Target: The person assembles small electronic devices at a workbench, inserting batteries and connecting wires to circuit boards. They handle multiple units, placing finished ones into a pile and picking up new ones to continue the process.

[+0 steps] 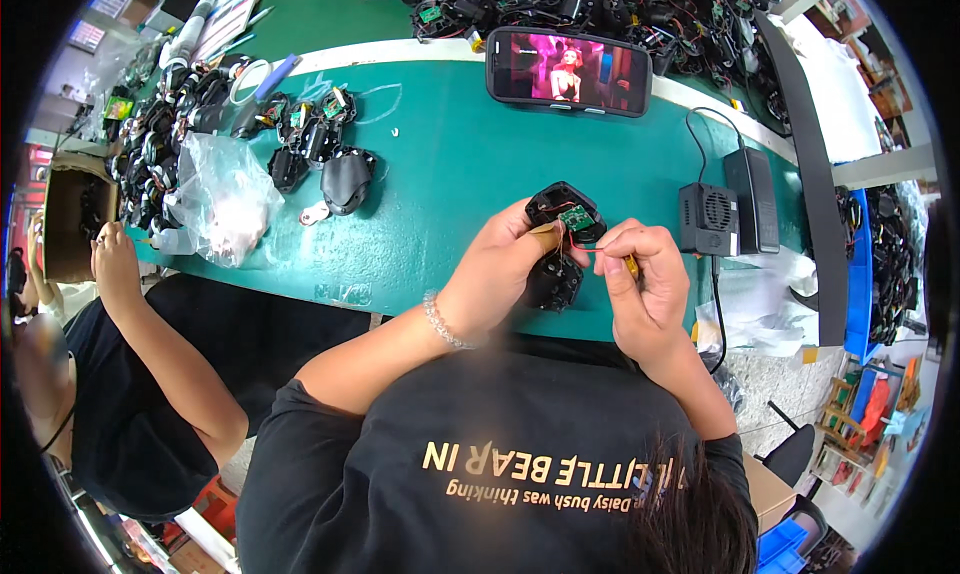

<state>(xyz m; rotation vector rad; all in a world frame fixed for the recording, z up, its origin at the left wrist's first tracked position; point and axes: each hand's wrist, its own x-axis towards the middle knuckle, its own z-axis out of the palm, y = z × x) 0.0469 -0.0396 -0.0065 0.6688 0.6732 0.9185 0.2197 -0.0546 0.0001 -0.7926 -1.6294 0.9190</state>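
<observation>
My left hand (500, 269) is closed round an opened black plastic housing (553, 196) above the green table mat. Inside the housing a small green circuit board (577, 217) shows, with thin wires coming off it. A second black shell half (556, 282) hangs below my left thumb. My right hand (645, 284) is closed beside it, fingers pinched on a small yellow battery (632, 265) that shows only in part. A red wire (588, 249) runs from the circuit board to my right fingertips.
Ahead, a phone (568, 71) leans upright. Opened black housings (347, 181) and a plastic bag (232, 199) lie to the left; a black vented box (708, 219) with cables stands right. Black parts (620, 9) heap along the back. A co-worker's hand (116, 264) is at far left.
</observation>
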